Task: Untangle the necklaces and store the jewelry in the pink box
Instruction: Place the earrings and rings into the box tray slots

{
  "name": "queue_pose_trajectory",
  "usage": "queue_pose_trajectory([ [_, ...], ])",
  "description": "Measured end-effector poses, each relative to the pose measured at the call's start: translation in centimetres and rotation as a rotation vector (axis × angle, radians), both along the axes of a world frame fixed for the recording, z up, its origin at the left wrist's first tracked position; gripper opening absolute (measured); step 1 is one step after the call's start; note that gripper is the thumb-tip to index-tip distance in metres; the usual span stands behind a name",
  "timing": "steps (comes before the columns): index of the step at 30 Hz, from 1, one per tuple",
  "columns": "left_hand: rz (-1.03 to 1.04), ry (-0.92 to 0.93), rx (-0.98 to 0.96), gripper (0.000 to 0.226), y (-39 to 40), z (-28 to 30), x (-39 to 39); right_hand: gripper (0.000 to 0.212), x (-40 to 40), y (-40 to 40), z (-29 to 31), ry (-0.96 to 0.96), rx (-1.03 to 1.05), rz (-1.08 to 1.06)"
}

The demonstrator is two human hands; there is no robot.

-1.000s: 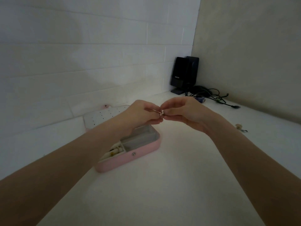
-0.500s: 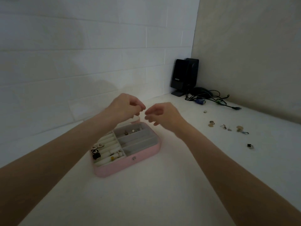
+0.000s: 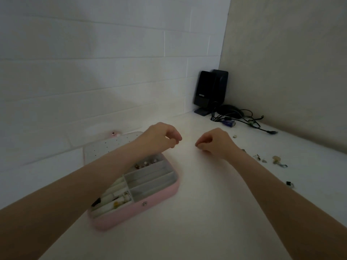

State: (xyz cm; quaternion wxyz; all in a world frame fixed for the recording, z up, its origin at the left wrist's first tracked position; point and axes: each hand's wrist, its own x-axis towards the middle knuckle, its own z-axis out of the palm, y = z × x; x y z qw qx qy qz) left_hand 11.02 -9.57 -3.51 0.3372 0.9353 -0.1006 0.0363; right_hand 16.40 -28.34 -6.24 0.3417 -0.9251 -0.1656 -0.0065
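White brick-pattern wall meets a beige wall at a corner, and below them runs the white desk (image 3: pixel 197 212) that carries everything. Toward the near left sits the open pink rectangular jewellery box (image 3: pixel 139 214), its pale perforated lid (image 3: pixel 105 147) leaning back against the wall; its long axis runs from near left to far right, and rings and small pieces already sit in the grey compartments. Both hands hover above the desk beyond the box, well apart from each other. The left hand (image 3: pixel 161 136) has its fingers curled with thumb against fingertips, and the right hand (image 3: pixel 214 142) is curled the same way, as if each pinches one end of a thin chain; no chain shows between them in this dim, soft view, so I cannot tell what, if anything, they hold. If a necklace is there, it would lie stretched left to right between the hands. Such a chain will be very light, limp and quick to kink or knot, so it is best taken near the clasp and eased, not tugged. Loose small jewellery pieces (image 3: pixel 276 160) lie scattered on the desk to the right. A black speaker (image 3: pixel 210 91) with tangled dark cables (image 3: pixel 242 117) stands in the far corner
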Motion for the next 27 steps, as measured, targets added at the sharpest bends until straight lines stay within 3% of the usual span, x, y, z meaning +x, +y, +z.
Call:
queue_pose_trajectory([
  [3,-0.014,-0.021,-0.01,0.016,-2.5,-0.1,0.9,0.009,-1.3,-1.5,1.2,0.219,0.23,0.053],
  [8,-0.058,0.272,-0.485,0.017,-7.5,0.5,1.7,0.008,-2.9,-4.6,2.7,0.256,0.443,0.064],
  [12,-0.021,0.33,-0.605,0.017,-10.3,0.5,1.9,0.013,-2.8,-7.6,2.8,0.157,0.254,-0.057],
  [15,0.021,0.306,-0.594,0.013,-11.8,0.4,2.1,0.021,-1.8,-10.0,2.1,-0.013,-0.064,-0.141],
  [18,0.031,0.272,-0.538,0.009,-12.3,0.3,2.0,0.028,-1.4,-11.0,0.9,-0.011,-0.308,-0.108],
  [24,0.031,0.211,-0.439,0.008,-11.6,0.3,1.3,0.02,-1.6,-9.9,-0.3,-0.139,-0.306,-0.067],
  [27,0.02,0.205,-0.41,0.007,-11.1,0.3,0.8,0.015,-1.9,-9.0,0.2,-0.084,-0.282,0.003],
])
